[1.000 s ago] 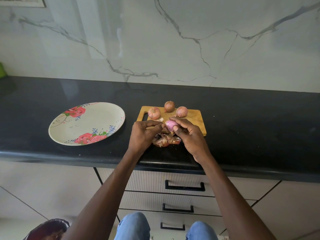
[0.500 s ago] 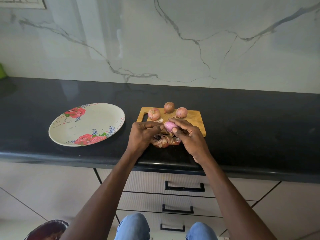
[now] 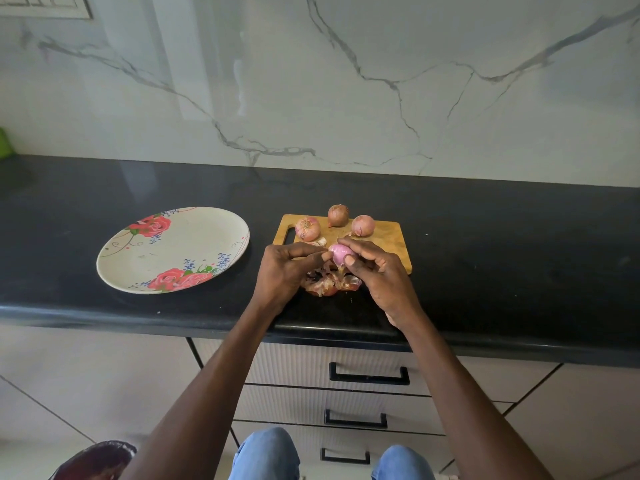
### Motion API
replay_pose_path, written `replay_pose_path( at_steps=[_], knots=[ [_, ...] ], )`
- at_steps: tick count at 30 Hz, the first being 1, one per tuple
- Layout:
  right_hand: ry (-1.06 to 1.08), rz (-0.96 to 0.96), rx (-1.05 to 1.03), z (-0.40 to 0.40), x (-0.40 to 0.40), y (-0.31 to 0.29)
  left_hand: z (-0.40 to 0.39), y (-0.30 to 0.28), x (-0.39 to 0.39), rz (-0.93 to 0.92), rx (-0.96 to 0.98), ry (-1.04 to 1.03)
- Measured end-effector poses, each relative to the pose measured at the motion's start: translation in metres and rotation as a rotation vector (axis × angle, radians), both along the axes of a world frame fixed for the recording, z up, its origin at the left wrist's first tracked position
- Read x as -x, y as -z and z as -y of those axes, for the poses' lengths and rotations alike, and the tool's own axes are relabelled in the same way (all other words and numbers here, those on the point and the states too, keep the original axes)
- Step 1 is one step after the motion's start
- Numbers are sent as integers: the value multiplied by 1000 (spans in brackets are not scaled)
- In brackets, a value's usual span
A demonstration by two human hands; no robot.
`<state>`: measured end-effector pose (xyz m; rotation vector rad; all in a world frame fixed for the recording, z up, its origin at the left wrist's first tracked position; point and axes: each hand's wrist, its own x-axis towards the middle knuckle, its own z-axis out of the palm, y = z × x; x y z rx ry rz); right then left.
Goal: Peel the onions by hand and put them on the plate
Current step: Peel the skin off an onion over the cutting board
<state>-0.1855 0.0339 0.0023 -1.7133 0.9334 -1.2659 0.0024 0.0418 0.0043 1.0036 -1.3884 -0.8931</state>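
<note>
Black tabletop [image 3: 485,271]: right hand [image 3: 377,275] grips peeled onion [image 3: 338,253], left hand [image 3: 284,268] pinches last skin; next, likely plate [image 3: 114,271].

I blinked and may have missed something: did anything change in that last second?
Hardly anything. The right hand still grips the half-peeled pink onion while the left hand keeps picking at its skin. The flowered plate, three unpeeled onions and peel scraps stayed put.
</note>
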Motion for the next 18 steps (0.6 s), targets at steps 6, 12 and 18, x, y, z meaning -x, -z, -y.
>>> replay_pose_path(
  at_steps=[6,12,18],
  knots=[
    [-8,24,-25,-2,0,-1,0,0,2,0,-6,-35],
    [-10,25,-34,-2,1,-2,-1,-4,3,13,-13,33],
    [-30,33,-53,-1,1,-1,1,1,-3,-5,36,37]
  ],
)
